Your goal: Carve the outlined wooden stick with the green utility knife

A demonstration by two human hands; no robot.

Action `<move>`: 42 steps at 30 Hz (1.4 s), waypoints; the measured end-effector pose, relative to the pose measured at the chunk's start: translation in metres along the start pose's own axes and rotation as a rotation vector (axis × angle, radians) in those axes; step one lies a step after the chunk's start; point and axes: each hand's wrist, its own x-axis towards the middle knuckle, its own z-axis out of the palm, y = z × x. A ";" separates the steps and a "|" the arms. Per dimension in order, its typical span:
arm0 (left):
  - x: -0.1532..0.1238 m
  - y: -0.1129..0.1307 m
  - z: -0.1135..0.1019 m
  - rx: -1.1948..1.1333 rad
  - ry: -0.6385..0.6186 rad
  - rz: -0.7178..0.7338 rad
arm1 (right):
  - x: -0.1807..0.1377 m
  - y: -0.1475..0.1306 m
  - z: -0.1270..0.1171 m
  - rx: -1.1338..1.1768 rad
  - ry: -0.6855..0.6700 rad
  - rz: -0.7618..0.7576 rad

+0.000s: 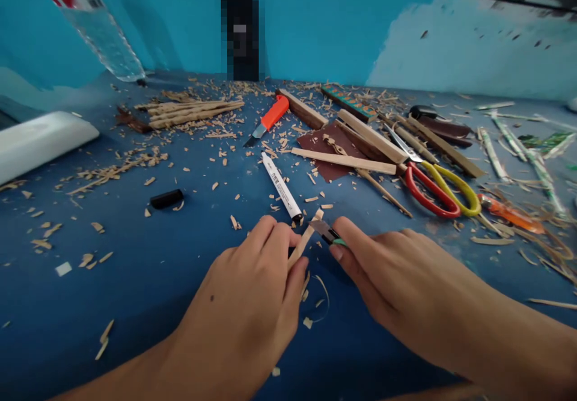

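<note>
Between the thumb and fingers of my left hand (259, 287) is a thin pale wooden stick (303, 243), its tip pointing up and away from me. My right hand (392, 269) grips a utility knife (325, 231) with a green part by the thumb. Its blade lies against the stick near the tip. Most of the knife's handle is hidden in my palm. Just beyond the stick lies a white marker (280, 186) with a black end. Wood shavings (308, 321) are scattered on the blue table (189, 257) under and around both hands.
Further back lie an orange utility knife (273, 115), wooden blocks (372, 136) on brown sandpaper (333, 169), and red-and-yellow scissors (433, 190). A black cap (166, 199) and carved sticks (193, 114) are at left. A bottle (97, 34) stands by the blue wall.
</note>
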 end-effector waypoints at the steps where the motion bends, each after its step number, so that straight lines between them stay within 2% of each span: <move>1: 0.000 0.000 0.001 -0.003 0.007 0.009 | 0.001 0.000 0.000 0.002 -0.012 0.008; 9: 0.004 0.000 0.003 0.026 0.120 0.098 | 0.004 -0.003 0.002 -0.048 -0.008 -0.013; 15: 0.006 0.002 0.007 0.108 0.215 0.195 | 0.010 0.004 0.003 -0.139 -0.034 -0.186; 19: 0.007 0.004 0.008 0.151 0.267 0.241 | 0.012 0.007 0.002 -0.066 -0.068 -0.154; 27: 0.009 0.002 0.006 0.097 0.232 0.219 | 0.018 0.013 -0.006 0.117 -0.132 -0.119; 31: 0.008 0.001 0.005 0.059 0.177 0.162 | 0.014 0.019 -0.013 0.453 -0.159 -0.003; 34: 0.007 0.000 0.004 0.016 0.143 0.132 | 0.014 0.027 -0.021 0.859 -0.055 0.202; 37: 0.001 0.002 0.000 -0.061 0.206 0.148 | 0.022 0.036 -0.030 1.320 -0.018 0.382; 40: -0.009 0.007 -0.006 -0.255 0.279 0.131 | 0.035 0.042 -0.033 1.638 0.000 0.369; 42: -0.015 0.011 -0.009 -0.477 0.236 0.038 | 0.041 0.042 -0.030 1.777 0.051 0.326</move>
